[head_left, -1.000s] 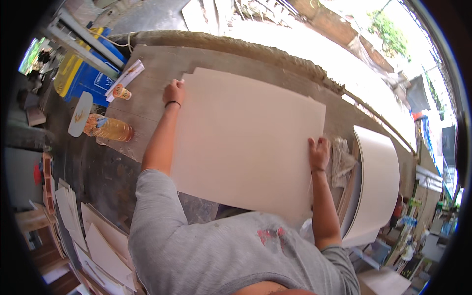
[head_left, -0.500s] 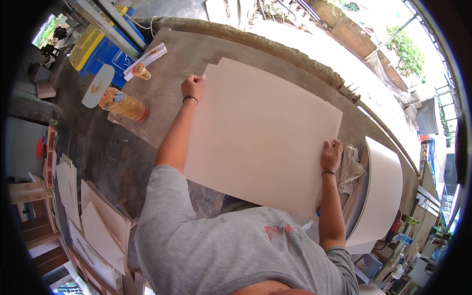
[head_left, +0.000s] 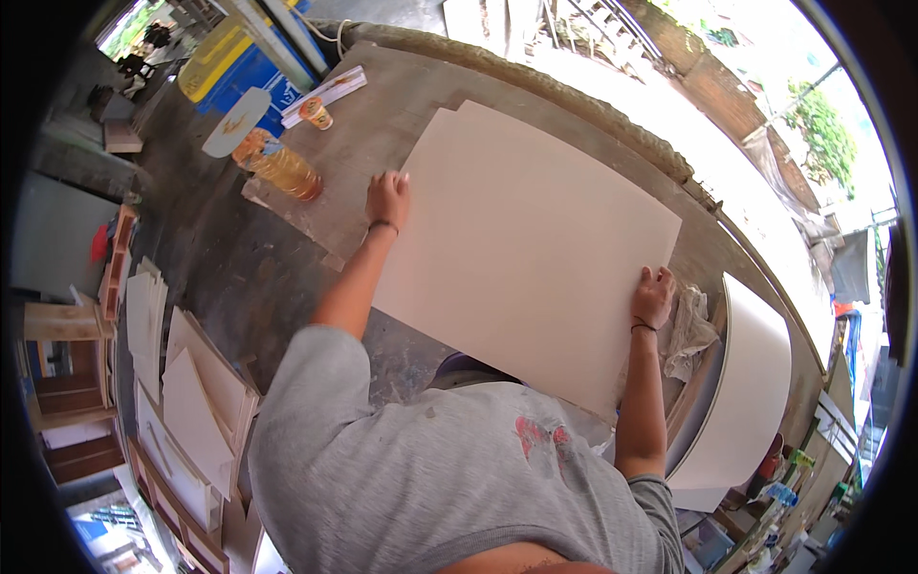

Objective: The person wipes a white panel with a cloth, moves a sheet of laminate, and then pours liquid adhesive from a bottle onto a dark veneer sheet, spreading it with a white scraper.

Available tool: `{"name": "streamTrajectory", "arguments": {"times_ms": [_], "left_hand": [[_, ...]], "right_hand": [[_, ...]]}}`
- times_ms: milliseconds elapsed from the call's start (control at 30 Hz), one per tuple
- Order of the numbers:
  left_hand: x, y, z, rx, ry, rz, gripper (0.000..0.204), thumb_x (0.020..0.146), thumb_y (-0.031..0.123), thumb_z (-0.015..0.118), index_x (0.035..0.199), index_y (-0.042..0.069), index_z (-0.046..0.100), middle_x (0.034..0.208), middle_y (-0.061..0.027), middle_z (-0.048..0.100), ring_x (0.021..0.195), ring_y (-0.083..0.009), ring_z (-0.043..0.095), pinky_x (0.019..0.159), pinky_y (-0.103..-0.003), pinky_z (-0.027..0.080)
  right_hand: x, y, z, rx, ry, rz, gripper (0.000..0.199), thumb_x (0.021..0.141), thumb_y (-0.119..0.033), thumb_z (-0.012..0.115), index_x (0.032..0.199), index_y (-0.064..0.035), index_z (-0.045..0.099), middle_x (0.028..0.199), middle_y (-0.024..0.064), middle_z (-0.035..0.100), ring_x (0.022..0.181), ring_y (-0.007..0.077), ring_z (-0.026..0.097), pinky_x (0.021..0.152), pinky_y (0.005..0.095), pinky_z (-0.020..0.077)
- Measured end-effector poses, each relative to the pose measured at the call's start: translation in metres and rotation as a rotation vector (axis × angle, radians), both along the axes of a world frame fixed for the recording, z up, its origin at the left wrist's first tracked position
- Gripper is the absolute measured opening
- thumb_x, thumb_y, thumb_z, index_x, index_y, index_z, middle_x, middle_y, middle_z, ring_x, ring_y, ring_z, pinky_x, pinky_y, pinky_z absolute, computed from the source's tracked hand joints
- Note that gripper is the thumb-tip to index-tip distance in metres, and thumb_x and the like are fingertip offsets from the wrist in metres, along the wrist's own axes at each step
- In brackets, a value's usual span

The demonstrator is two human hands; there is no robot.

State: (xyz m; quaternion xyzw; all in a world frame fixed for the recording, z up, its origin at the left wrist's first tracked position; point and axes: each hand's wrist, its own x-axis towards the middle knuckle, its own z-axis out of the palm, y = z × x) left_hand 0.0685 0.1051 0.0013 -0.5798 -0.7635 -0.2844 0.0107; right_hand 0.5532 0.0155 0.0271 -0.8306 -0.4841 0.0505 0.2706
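A large off-white sheet [head_left: 535, 249] lies flat on the worktable in front of me. A step at its far left corner suggests a second sheet just beneath, slightly offset. My left hand [head_left: 388, 199] is closed at the left edge, fingers curled over the rim. At the right edge my right hand [head_left: 653, 295] grips with bent fingers; its thumb is mostly hidden. Both forearms reach forward, a dark band on each wrist.
Left on the worktable [head_left: 382, 91] are a plastic bottle of amber liquid [head_left: 292, 172], an orange cup [head_left: 316, 114] and white strips [head_left: 339, 88]. A crumpled cloth [head_left: 690, 330] and a curved white panel [head_left: 741, 383] sit at right. Board offcuts [head_left: 196, 402] lean at lower left.
My left hand has slid nearer to me along the sheet's left edge. My right hand stays at the right edge. The whole view has shifted slightly.
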Motion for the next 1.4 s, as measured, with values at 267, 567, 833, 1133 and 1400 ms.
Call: {"name": "streamTrajectory", "arguments": {"times_ms": [267, 567, 833, 1133, 1400], "left_hand": [[-0.026, -0.1, 0.01, -0.02, -0.131, 0.107, 0.031, 0.086, 0.033, 0.059, 0.077, 0.003, 0.058, 0.077, -0.0155, 0.062, 0.076, -0.034, 0.059, 0.068, -0.042, 0.047], [-0.029, -0.092, 0.016, -0.101, -0.259, 0.081, 0.034, 0.087, 0.032, 0.057, 0.075, 0.001, 0.054, 0.076, -0.0173, 0.06, 0.075, -0.0365, 0.058, 0.066, -0.043, 0.046], [-0.016, -0.098, 0.016, -0.117, -0.203, 0.019, 0.024, 0.089, 0.026, 0.052, 0.084, 0.002, 0.048, 0.085, -0.0175, 0.056, 0.082, -0.0364, 0.056, 0.07, -0.045, 0.045], [-0.014, -0.109, 0.023, -0.098, -0.271, -0.099, 0.025, 0.086, 0.024, 0.055, 0.088, 0.002, 0.045, 0.091, -0.0191, 0.052, 0.086, -0.0381, 0.054, 0.074, -0.046, 0.044], [-0.04, -0.108, 0.019, -0.23, -0.505, -0.17, 0.031, 0.089, 0.033, 0.052, 0.085, 0.002, 0.048, 0.089, -0.0191, 0.055, 0.083, -0.0399, 0.055, 0.069, -0.047, 0.044]], "right_hand": [[0.002, -0.001, -0.006, 0.004, -0.004, 0.029, 0.04, 0.086, -0.036, 0.057, 0.114, -0.0079, 0.051, 0.109, 0.0111, 0.056, 0.099, 0.0322, 0.056, 0.08, 0.0437, 0.0469], [-0.002, 0.003, -0.004, 0.078, -0.179, 0.087, 0.048, 0.088, -0.035, 0.052, 0.128, -0.0099, 0.044, 0.128, 0.0119, 0.046, 0.116, 0.0315, 0.047, 0.09, 0.0471, 0.0404], [-0.115, 0.034, 0.025, -0.455, -0.344, 0.297, 0.081, 0.088, -0.059, 0.036, 0.143, -0.001, 0.019, 0.15, 0.0214, 0.013, 0.14, 0.0345, 0.002, 0.106, 0.0605, 0.0004], [-0.359, 0.148, 0.027, -0.349, -0.388, 0.738, 0.077, 0.089, -0.057, 0.035, 0.145, -0.008, 0.017, 0.152, 0.0095, 0.011, 0.141, 0.033, 0.0, 0.106, 0.0621, -0.0006], [-0.393, 0.129, 0.023, -0.267, -0.402, 0.919, 0.068, 0.091, -0.047, 0.039, 0.144, -0.0093, 0.021, 0.151, 0.0075, 0.016, 0.14, 0.0313, 0.008, 0.107, 0.0617, 0.0046]]}}
